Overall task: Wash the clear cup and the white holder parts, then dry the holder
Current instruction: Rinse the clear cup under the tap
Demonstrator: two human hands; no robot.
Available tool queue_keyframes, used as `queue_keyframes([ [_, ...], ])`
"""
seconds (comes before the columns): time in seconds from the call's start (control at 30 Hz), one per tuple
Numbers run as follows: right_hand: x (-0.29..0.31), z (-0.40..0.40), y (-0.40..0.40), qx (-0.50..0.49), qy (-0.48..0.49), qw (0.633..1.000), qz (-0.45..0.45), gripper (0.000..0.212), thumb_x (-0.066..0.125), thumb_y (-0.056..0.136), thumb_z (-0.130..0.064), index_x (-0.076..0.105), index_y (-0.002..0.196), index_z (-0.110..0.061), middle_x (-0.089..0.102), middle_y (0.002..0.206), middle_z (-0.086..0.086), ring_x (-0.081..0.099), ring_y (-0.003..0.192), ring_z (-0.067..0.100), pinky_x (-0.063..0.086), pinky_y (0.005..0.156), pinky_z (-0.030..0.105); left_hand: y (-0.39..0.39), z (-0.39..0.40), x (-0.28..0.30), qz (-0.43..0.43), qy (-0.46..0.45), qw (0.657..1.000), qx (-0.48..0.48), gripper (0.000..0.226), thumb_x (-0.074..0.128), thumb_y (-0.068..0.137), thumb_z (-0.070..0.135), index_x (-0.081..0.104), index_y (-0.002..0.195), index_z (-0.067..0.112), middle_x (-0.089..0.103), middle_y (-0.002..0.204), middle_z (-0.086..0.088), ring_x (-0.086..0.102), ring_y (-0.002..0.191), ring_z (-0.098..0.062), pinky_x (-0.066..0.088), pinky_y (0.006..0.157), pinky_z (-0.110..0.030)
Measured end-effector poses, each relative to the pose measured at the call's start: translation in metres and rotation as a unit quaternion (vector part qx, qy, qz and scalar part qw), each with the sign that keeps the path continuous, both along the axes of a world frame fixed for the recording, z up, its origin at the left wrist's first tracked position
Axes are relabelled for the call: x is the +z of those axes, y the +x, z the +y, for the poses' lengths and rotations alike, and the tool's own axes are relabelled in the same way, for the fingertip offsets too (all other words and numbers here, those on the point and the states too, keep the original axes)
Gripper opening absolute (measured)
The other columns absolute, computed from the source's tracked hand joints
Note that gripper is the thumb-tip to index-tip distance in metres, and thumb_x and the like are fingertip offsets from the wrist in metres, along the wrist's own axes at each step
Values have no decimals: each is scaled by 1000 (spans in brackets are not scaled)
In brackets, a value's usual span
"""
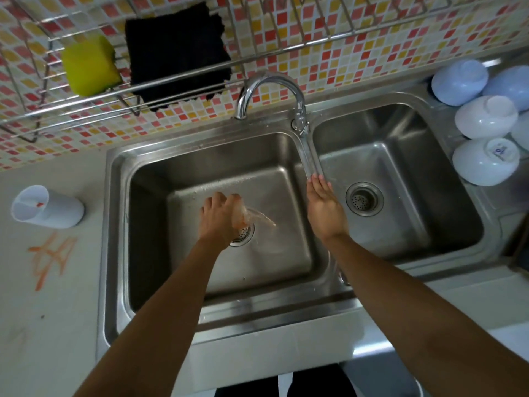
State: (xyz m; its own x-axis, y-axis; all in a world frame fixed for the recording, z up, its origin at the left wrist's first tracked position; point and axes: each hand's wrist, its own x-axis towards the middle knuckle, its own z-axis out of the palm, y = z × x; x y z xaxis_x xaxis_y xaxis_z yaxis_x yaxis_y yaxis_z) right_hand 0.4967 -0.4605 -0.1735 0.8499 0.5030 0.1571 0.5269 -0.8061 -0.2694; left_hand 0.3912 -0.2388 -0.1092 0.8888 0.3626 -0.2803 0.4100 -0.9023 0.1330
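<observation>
My left hand (pixel 219 217) grips the clear cup (pixel 254 217) over the drain of the left sink basin (pixel 148 224); the cup is tilted with its mouth toward the right and looks blurred. My right hand (pixel 323 206) is flat with fingers together, its fingertips touching the end of the long tap lever (pixel 307 156) on the divider between the basins. The white holder (pixel 47 207) stands on the counter left of the sink, with a divider and a small red bit inside. No water stream is visible at the faucet spout (pixel 242 110).
A wire rack (pixel 86 107) on the tiled wall holds a yellow sponge (pixel 90 65) and a black cloth (pixel 176 53). The right basin (pixel 400 179) has its own drain. Several upturned white bowls (pixel 485 161) sit on the right drainboard. Orange marks stain the left counter (pixel 54 256).
</observation>
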Motion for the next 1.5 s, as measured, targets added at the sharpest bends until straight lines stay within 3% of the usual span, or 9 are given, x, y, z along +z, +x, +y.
queue_keyframes([
  [0.3,1,-1,-1,-3,-3,1000,2,51,60,81,10,51,132,7,51,138,23,46,132,34,38,110,45,-4,12,9,34,160,980,-117,71,75,76,30,38,137,30,40,135,-9,40,121,-28,35,102,-40],
  [0.63,-3,0,1,-9,6,1000,-8,50,58,79,13,53,129,9,53,136,25,48,130,36,28,112,43,-10,18,26,64,323,903,-275,69,72,78,24,37,137,26,37,139,-8,38,126,-29,33,107,-42],
  [0.73,-4,-1,1,-11,13,1000,-1,48,56,81,14,53,129,10,52,136,26,47,130,37,25,113,43,-26,26,21,34,236,952,-191,70,71,78,17,36,137,27,38,139,-9,39,126,-31,35,104,-43],
  [0.83,-6,0,1,-15,1,1000,14,48,55,83,14,51,130,10,50,137,26,46,131,38,23,112,42,-46,28,22,-75,31,996,-24,70,80,69,27,44,129,25,47,128,-10,46,115,-32,42,93,-45],
  [1.03,38,16,-19,-34,59,993,95,35,49,97,-5,54,132,0,53,138,18,53,124,33,37,106,34,-88,37,37,-201,-159,958,127,86,82,59,58,39,124,23,56,115,5,60,103,-17,47,94,-39],
  [1.13,69,42,-56,2,154,981,119,40,55,96,-14,53,135,-7,55,137,13,55,123,27,43,106,36,-103,47,65,-238,-250,922,177,75,87,59,49,41,116,30,61,110,13,62,98,-3,51,85,-25],
  [1.27,125,89,-94,41,254,962,92,34,59,94,-14,62,127,-8,65,123,8,62,111,21,40,99,18,-115,60,96,-314,-306,879,187,74,87,62,44,42,120,31,55,116,14,55,101,11,46,82,-10],
  [1.4,210,142,-117,103,359,927,38,26,57,95,-15,66,120,-13,59,110,-2,61,91,9,53,80,23,-124,80,117,-341,-324,863,184,78,85,63,44,37,124,36,56,124,4,56,111,-2,50,95,-30],
  [1.5,270,185,-114,169,400,900,-45,26,55,95,-13,66,118,-10,57,110,0,58,93,7,48,81,13,-131,91,136,-351,-335,855,185,78,84,67,35,33,125,40,54,120,14,55,110,0,48,90,-24],
])
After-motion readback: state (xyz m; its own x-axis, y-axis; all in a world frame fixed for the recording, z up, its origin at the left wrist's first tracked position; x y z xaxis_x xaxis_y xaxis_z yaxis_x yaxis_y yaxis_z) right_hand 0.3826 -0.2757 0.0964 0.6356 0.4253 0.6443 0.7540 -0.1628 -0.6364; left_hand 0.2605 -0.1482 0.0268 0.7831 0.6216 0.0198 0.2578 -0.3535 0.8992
